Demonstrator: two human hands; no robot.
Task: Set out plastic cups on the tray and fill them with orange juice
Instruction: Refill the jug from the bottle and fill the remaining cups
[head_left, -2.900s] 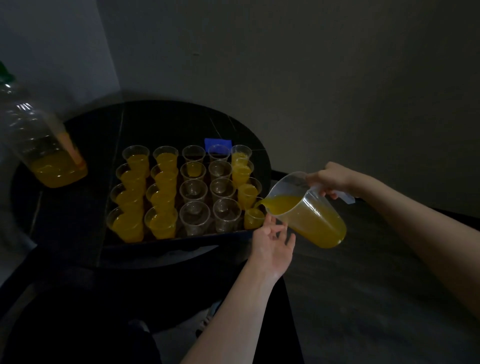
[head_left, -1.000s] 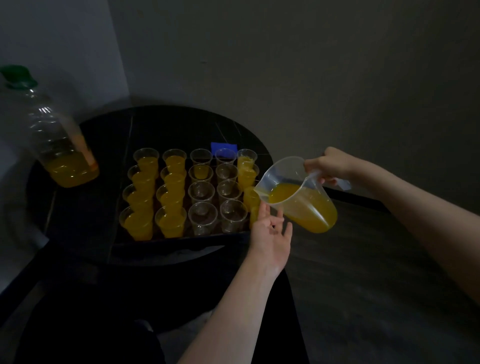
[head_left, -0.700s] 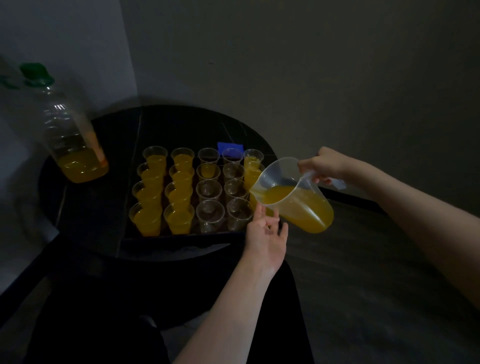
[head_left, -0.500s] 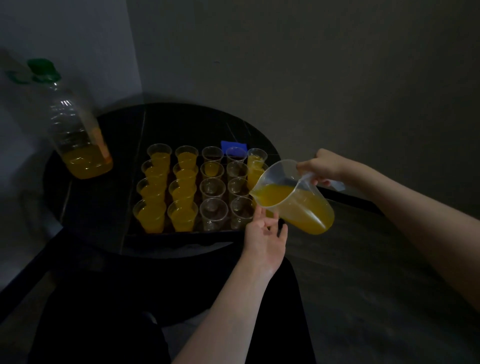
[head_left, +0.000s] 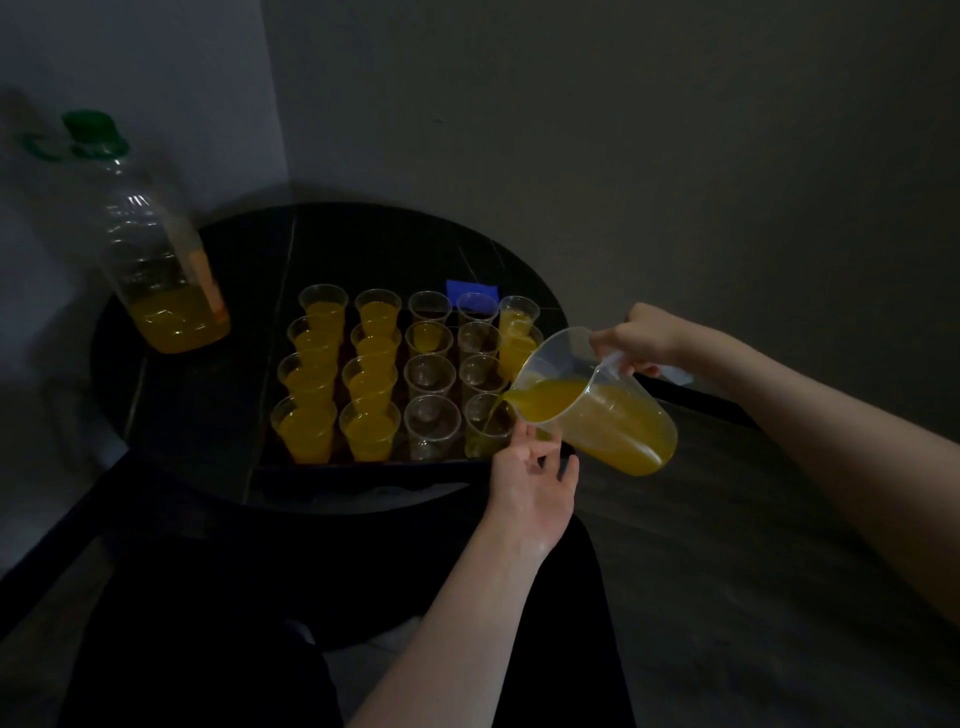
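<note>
On the round dark tabletop (head_left: 218, 395) seen from the head camera, a dark tray (head_left: 363, 464) carries rows of clear plastic cups. The two left columns are filled with orange juice, as is the rightmost column at the back, while most of the middle cups look empty; one there holds a little juice (head_left: 428, 336). The right hand (head_left: 636, 335) grasps the handle of a clear jug (head_left: 597, 402), tilted so that a thin stream of juice falls from its spout into the front cup (head_left: 488, 423) of the fourth column. The left hand (head_left: 532, 480) sits just beside that cup under the jug's spout, fingers relaxed and holding nothing. A large bottle (head_left: 156, 260) with a green cap stands at the table's left edge, juice low inside. A blue patch (head_left: 470, 287) lies behind the tray.
</note>
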